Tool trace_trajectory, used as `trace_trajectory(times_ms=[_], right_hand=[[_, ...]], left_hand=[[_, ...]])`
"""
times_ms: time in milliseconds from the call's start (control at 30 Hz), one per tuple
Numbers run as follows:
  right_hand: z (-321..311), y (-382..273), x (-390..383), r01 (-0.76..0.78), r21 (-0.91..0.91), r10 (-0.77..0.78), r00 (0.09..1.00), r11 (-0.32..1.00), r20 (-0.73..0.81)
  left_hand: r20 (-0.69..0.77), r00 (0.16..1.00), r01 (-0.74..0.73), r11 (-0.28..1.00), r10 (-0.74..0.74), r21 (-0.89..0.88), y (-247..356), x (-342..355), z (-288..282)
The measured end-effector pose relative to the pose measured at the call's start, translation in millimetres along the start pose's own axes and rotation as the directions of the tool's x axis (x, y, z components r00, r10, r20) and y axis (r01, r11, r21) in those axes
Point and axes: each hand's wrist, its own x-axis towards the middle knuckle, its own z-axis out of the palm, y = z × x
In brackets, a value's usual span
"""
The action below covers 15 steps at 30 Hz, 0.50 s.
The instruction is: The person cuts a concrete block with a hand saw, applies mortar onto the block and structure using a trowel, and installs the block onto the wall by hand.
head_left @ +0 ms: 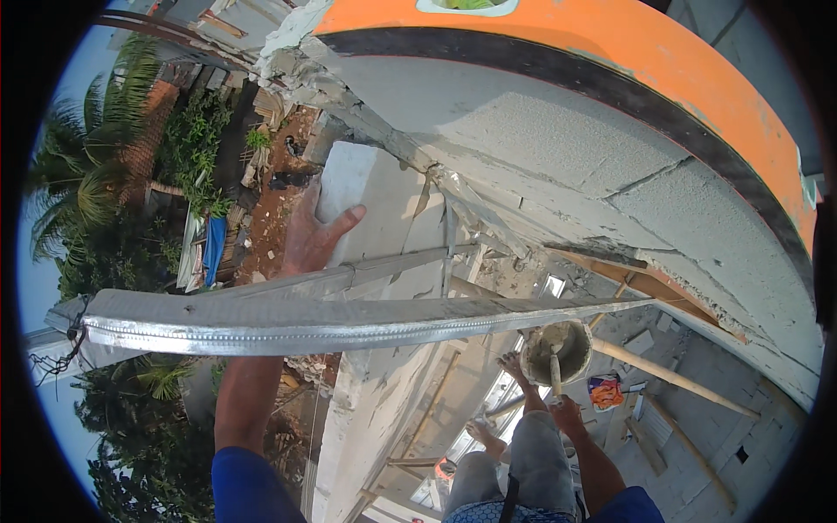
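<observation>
My left hand (318, 231) grips the outer side of a pale grey concrete block (384, 200) on the wall, its thumb lying on the block's face. Lower right, my right hand (568, 413) is closed round the handle of a trowel (555, 373). The trowel's working end dips into a round bucket (579, 352) with grey mortar inside, which hides the blade. A shiny metal channel (288, 327) passes in front of my left forearm and hides part of it. Wire is twisted round the channel's left end.
A long orange bar (593, 48) with a black edge lies along the block wall (558, 157) at upper right. Bamboo poles (671, 375) and a bright orange cloth (605, 392) are below. My bare feet (514, 370) rest far above the lower floor. Left, the ground drops away towards trees.
</observation>
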Motion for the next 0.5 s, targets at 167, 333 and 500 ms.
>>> trace_trajectory(times_ms=[167, 333, 500], right_hand=[[7, -8, 5, -0.039, 0.018, 0.039, 0.999, 0.999, 0.035], [13, -10, 8, 0.084, 0.061, -0.08, 0.995, 0.995, -0.058], [12, -11, 11, 0.086, 0.022, -0.085, 0.994, 0.996, -0.066]], left_hand=[[0.024, 0.999, -0.02, 0.994, 0.023, -0.104, -2, -2, 2], [-0.005, 1.0, -0.029, 0.999, 0.03, 0.044, -10, 1, 2], [-0.017, 0.999, -0.029, 0.995, 0.031, 0.092, -16, 2, 1]])
